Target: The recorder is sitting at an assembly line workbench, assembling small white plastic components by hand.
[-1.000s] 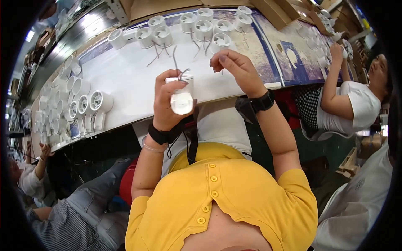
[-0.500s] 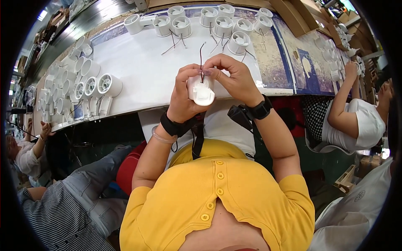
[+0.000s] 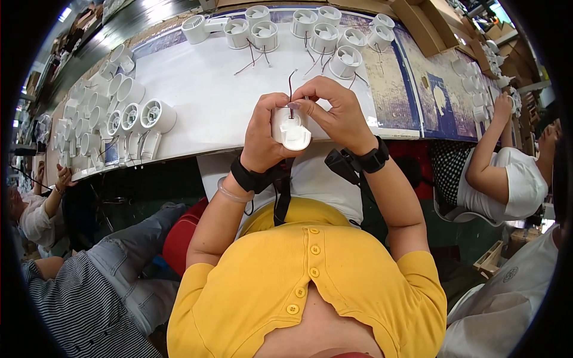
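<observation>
One white housing [image 3: 293, 137]: sat at twelve o'clock from the yellow top [image 3: 352, 262]. Left hand [image 3: 261, 132]: gripped it from nine o'clock. Right hand [image 3: 341, 114]: at two o'clock, fingers bent near the dark wire [image 3: 290, 91]; I couldn't tell whether they pinched it. White fan units [image 3: 324, 38]: stood beyond, eleven to two o'clock.

The long worktop [image 3: 203, 89] is white in the middle and worn blue and beige toward the right, an open cardboard box [image 3: 425, 27] at its far edge. A dark glossy surface [image 3: 140, 21] beyond it catches bright light. Below, a red seat [image 3: 181, 238] stands over dark green floor [image 3: 443, 235].
</observation>
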Demonstrator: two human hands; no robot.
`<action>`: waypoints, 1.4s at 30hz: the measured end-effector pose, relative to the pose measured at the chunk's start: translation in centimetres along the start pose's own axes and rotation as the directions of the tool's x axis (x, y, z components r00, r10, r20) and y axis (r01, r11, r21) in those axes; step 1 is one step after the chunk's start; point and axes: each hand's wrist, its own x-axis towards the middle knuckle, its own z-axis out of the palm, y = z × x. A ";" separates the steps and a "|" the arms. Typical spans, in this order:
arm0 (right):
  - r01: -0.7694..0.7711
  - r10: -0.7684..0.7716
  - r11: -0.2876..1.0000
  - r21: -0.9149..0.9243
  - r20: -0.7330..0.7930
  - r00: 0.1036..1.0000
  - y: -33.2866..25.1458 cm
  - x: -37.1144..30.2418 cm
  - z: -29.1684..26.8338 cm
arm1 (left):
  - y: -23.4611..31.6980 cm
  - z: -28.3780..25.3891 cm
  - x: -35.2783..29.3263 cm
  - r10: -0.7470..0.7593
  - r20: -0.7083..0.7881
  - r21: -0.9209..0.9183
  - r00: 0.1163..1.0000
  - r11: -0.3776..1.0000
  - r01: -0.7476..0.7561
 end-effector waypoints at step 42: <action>-0.026 0.051 0.976 0.214 -0.110 0.993 1.0 -0.5 1.6 | -0.3 0.0 0.5 0.061 0.041 0.062 0.997 0.996 -0.064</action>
